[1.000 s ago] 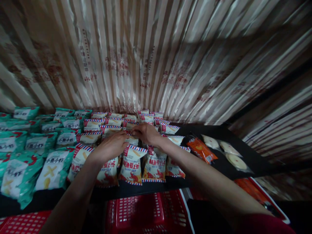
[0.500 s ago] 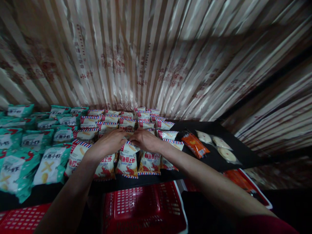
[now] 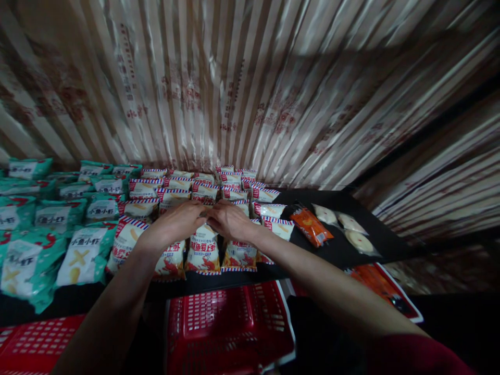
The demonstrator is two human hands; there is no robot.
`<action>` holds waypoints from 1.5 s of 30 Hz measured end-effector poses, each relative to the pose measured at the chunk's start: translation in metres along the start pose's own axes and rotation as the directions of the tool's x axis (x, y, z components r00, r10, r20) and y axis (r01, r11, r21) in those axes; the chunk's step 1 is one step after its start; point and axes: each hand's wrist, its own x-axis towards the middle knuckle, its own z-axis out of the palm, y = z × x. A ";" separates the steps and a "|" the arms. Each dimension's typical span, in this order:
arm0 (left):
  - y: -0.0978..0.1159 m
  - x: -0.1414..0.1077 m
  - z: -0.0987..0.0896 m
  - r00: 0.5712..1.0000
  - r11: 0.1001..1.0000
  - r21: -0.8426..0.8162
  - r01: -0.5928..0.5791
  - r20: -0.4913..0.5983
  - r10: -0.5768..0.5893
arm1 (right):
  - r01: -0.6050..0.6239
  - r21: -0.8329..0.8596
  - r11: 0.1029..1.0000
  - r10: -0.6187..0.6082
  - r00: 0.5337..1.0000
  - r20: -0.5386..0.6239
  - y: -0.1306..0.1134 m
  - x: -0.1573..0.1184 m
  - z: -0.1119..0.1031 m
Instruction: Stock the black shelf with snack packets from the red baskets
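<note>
My left hand [image 3: 180,223] and my right hand [image 3: 229,221] meet at the top of a white-and-red snack bag [image 3: 203,255] in the front row. Their fingers are closed and pinch its upper edge, though the fingertips are partly hidden. The bag stands upright on a black-covered table [image 3: 195,285]. Under my left wrist is a matching snack bag [image 3: 170,265], half covered by the arm. Another snack bag [image 3: 239,255] stands below my right hand. More of the same bags fill the rows behind.
Teal snack bags [image 3: 84,255] stand in rows at the left. To the right lie an orange packet [image 3: 311,225] and several flat round items in clear wrap [image 3: 361,242]. Red baskets [image 3: 219,317] sit below the table's front edge. A striped curtain [image 3: 203,94] hangs behind.
The camera view has shifted slightly, so the front bags and basket sit a little higher. Both hands stay together at the top of the same snack bag.
</note>
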 end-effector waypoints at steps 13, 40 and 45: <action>0.055 -0.026 -0.010 0.997 0.994 0.085 -0.068 0.031 0.065 | 0.005 0.279 0.960 0.030 0.992 -0.121 0.010 -0.011 0.006; 0.130 -0.019 0.155 0.952 0.843 0.443 -0.305 0.164 0.258 | -0.099 0.098 0.990 0.102 0.994 -0.029 0.047 -0.069 -0.012; 0.127 -0.016 0.129 0.944 0.878 0.377 -0.295 0.255 0.207 | -0.159 0.090 0.983 0.163 0.986 -0.045 0.039 -0.066 -0.015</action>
